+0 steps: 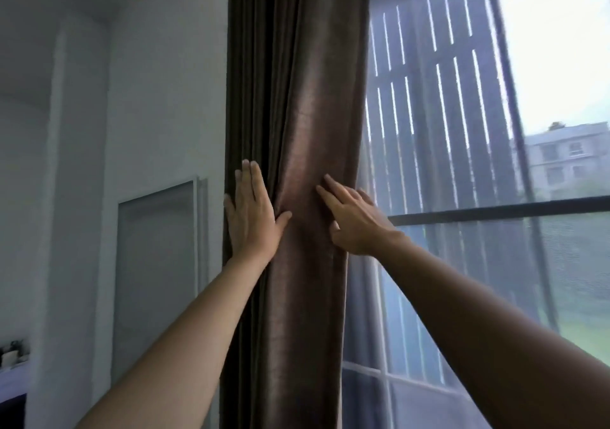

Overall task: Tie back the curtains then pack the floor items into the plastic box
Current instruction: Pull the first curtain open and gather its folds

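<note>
So, your left hand (252, 212) lies flat on the left folds of the brown curtain (297, 105), fingers (247, 177) straight, gripping nothing. The gathered bundle hangs vertically between both hands. Your right hand (358, 222) presses its right edge, fingers spread, also holding nothing. Neither's nearer, so I'd guess you wrap from both sides. No tie-back in sight.

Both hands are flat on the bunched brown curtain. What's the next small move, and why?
Probably close both hands around the brown curtain to hold the bunch. The left hand and right hand lie open on its folds, neither has a grip, and no tie-back shows in view.
</note>
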Tool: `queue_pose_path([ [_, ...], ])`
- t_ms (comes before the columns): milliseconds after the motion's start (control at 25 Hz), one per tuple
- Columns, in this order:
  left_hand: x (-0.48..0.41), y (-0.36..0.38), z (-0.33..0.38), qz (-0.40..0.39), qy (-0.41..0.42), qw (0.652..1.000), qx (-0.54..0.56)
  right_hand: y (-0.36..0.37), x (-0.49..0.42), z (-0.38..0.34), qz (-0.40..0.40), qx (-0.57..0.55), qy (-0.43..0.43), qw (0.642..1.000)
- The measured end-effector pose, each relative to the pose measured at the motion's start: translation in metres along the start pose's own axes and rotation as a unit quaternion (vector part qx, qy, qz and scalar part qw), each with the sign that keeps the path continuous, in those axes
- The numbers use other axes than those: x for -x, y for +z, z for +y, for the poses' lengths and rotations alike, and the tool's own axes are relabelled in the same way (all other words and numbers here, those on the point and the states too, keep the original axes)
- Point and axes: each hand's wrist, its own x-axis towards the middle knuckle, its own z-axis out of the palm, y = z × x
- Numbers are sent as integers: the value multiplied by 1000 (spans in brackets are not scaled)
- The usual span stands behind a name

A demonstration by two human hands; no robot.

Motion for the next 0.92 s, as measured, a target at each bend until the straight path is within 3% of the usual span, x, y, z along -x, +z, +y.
queue_pose_path([
  [200,-12,-18,95,54,44,997,-14,-83,65,49,57,60,17,996],
  [400,-14,-38,221,68,160,971,167,-192,156,118,115,168,56,978],
  [680,26,-60,392,12,161,909,385,-307,291,186,149,338,149,918],
  [920,79,-58,525,-29,189,864,466,-334,398,214,162,406,274,857],
])
